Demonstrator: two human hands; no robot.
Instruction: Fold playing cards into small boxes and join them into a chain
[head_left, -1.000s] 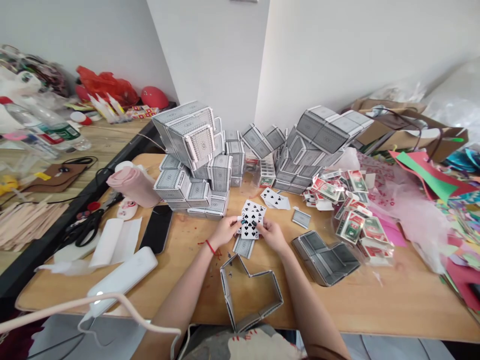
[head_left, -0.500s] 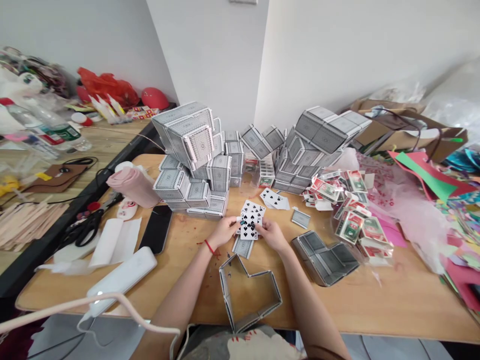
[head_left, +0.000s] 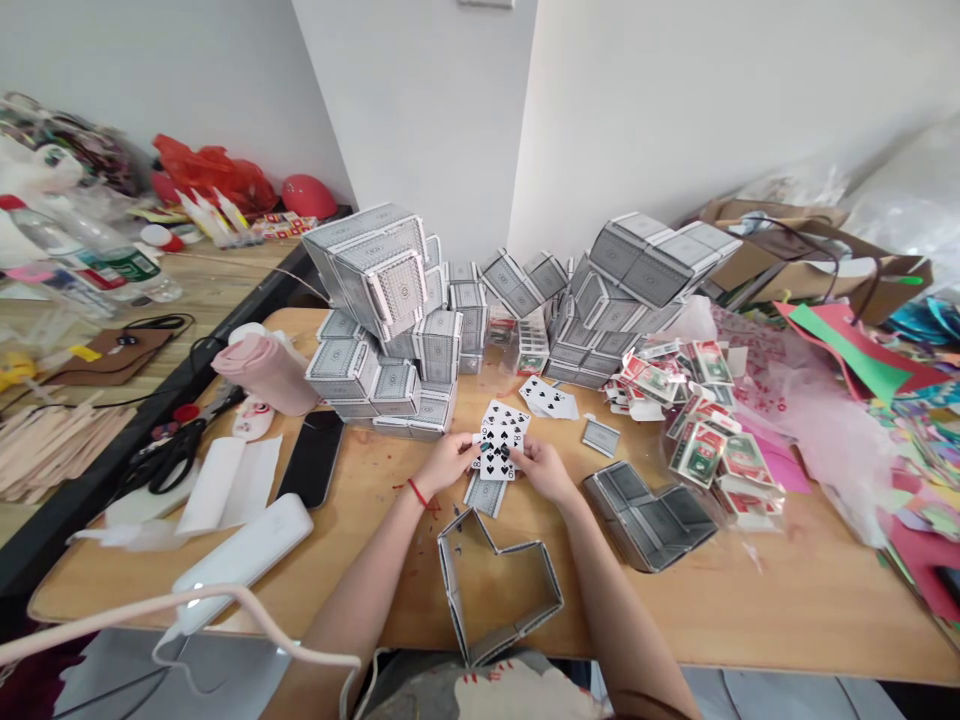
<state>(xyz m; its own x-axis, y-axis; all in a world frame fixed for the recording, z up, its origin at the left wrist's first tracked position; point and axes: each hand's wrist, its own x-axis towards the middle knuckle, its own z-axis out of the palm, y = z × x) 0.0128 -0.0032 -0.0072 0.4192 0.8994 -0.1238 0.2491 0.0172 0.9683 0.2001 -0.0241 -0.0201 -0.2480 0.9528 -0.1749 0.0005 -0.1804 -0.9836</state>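
Note:
Between my two hands, several playing cards (head_left: 497,456) with black spades face up. My left hand (head_left: 451,460), a red string at its wrist, pinches their left edge. Closed on the right edge is my right hand (head_left: 541,468). More spade cards (head_left: 550,398) lie beyond, and a face-down card (head_left: 486,494) pokes out below the held ones. Nearest me stands a heart-shaped frame (head_left: 555,575) made of cards. A similar grey card shape (head_left: 651,515) sits to its right, and a lone folded card (head_left: 601,436) lies above that.
Card-built blocks are stacked at the back left (head_left: 367,270) and back right (head_left: 645,265). Red and green card boxes (head_left: 705,450) pile up at right. On the left are a black phone (head_left: 311,458), a pink cup (head_left: 266,370), a white power bank (head_left: 244,560) and black scissors (head_left: 176,455).

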